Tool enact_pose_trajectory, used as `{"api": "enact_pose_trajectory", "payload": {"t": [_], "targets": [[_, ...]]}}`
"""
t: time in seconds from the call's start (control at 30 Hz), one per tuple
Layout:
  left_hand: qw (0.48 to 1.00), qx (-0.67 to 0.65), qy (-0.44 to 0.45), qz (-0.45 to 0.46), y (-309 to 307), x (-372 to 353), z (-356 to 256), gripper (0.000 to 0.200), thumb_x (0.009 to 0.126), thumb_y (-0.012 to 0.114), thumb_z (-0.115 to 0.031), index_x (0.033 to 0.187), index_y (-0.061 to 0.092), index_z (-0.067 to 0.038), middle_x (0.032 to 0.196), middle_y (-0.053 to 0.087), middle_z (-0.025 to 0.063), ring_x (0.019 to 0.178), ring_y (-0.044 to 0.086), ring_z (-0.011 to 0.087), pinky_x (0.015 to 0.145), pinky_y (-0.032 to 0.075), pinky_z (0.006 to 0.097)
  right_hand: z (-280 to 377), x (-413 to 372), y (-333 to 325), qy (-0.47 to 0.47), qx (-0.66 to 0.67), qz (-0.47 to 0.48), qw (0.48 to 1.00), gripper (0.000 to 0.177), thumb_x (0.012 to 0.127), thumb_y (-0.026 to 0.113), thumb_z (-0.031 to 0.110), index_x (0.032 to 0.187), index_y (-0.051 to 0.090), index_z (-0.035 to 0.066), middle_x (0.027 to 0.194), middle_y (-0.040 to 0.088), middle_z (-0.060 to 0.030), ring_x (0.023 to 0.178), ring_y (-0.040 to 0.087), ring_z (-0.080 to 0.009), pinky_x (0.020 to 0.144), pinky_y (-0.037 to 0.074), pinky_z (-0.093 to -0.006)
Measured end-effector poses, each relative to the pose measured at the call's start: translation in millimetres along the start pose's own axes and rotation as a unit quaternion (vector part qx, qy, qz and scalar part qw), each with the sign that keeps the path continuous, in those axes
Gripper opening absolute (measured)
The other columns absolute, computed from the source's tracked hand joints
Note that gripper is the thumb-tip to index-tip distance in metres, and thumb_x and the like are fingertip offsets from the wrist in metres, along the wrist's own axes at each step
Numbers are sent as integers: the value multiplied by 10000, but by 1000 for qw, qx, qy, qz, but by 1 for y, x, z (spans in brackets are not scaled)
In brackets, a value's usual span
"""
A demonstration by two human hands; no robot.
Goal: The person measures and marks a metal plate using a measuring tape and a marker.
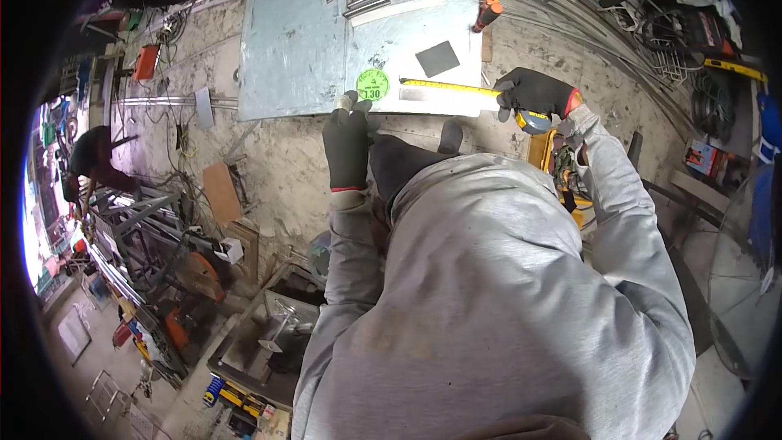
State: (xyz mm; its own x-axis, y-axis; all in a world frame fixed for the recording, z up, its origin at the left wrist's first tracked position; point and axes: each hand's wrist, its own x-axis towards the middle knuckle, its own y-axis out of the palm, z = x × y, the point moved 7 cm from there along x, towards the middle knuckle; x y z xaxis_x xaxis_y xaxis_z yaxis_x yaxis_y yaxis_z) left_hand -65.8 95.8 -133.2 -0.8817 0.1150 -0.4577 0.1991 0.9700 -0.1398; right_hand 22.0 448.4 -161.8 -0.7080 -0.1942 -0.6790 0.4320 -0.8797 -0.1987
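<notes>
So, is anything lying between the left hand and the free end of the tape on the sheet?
Nothing visible blocks it. The left hand sits at the metal sheet's near edge; only the flat green sticker lies between it and the tape blade's end. The right hand holds the case.

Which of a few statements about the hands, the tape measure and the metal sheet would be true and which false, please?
1. The right hand grips a yellow tape measure. True.
2. The measure's blade is fully wound in. False: it is drawn out leftward over the metal sheet.
3. The round sticker on the sheet is red. False: it is green.
4. The left hand is at the sheet's near edge, just beside the sticker. True.
5. Both hands are bare. False: both are gloved in black.
</notes>
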Motion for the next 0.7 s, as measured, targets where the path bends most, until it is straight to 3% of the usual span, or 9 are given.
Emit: {"api": "enact_pose_trajectory", "payload": {"t": [0.2, 0.23, 0.27, 0.33, 0.47, 0.53, 0.6, 0.63, 0.7], "targets": [[995, -38, 43, 81, -5, -11, 7, 559, 1068, 430, -154, 1610, 398, -21, 1245, 717, 149, 833, 686, 154, 673, 543, 285, -4, 10, -1, -1, -4, 40, 999, 214, 980, 667, 103, 1126, 763, -20, 883, 799, -60, 764, 654, -110, 717, 527, -290], [996, -66, -14, 62, -6, -16, 1, 541, 1096, 429, -148, 1623, 384, -35, 1238, 718, 141, 809, 657, 126, 663, 535, 285, 0, 6, -3, 9, -6, 29, 1000, 206, 983, 661, 78, 1127, 746, -44, 884, 796, -77, 782, 673, -101, 724, 529, -277], [995, -70, -21, 61, -8, -13, 10, 541, 1096, 429, -148, 1623, 384, -35, 1238, 718, 141, 809, 657, 126, 663, 535, 285, 0, 8, -2, 16, -7, 34, 999, 206, 983, 661, 78, 1127, 746, -44, 884, 796, -77, 782, 673, -101, 724, 529, -277], [996, -55, 67, 37, -16, -5, 9, 534, 1111, 482, -165, 1625, 391, -53, 1198, 723, 122, 775, 616, 96, 645, 507, 268, -3, 11, -2, -13, 5, 60, 998, 199, 993, 662, 86, 1113, 744, -50, 881, 794, -75, 772, 675, -91, 722, 527, -266], [984, -163, 23, 68, -27, 6, 23, 445, 1123, 538, -233, 1498, 550, 5, 1101, 744, 90, 734, 570, 105, 668, 497, 277, -22, 18, -2, -51, 77, 84, 992, 216, 1031, 674, 152, 1106, 756, -33, 879, 794, -56, 727, 652, -92, 708, 533, -272], [988, -139, 34, 65, -26, 5, 14, 403, 1130, 517, -221, 1428, 604, 37, 1119, 756, 105, 818, 660, 140, 722, 528, 295, -15, 15, -4, -52, 89, 84, 991, 227, 1040, 679, 176, 1104, 765, -23, 879, 795, -50, 735, 651, -91, 705, 535, -275], [980, -179, 52, 72, -20, 2, 4, 440, 1138, 502, -247, 1475, 550, 32, 1220, 739, 139, 1026, 724, 185, 840, 572, 318, -12, 15, -3, -9, 118, 114, 986, 173, 970, 660, 64, 1102, 725, -26, 946, 791, -142, 916, 743, -178, 795, 559, -323], [980, -178, 51, 75, -19, 4, 2, 440, 1138, 502, -247, 1475, 550, 32, 1220, 739, 139, 1026, 724, 185, 840, 572, 318, -10, 16, -4, 18, 11, 98, 995, 170, 1002, 656, 99, 1101, 726, -20, 922, 796, -126, 893, 729, -165, 791, 556, -321], [949, -291, 5, 123, -11, 7, -1, 460, 1123, 535, -187, 1532, 481, 18, 1329, 699, 171, 1218, 695, 227, 959, 580, 339, -8, 15, -3, 19, 20, 85, 996, 173, 1013, 648, 111, 1099, 727, -15, 916, 800, -116, 870, 717, -159, 788, 552, -322]]}}
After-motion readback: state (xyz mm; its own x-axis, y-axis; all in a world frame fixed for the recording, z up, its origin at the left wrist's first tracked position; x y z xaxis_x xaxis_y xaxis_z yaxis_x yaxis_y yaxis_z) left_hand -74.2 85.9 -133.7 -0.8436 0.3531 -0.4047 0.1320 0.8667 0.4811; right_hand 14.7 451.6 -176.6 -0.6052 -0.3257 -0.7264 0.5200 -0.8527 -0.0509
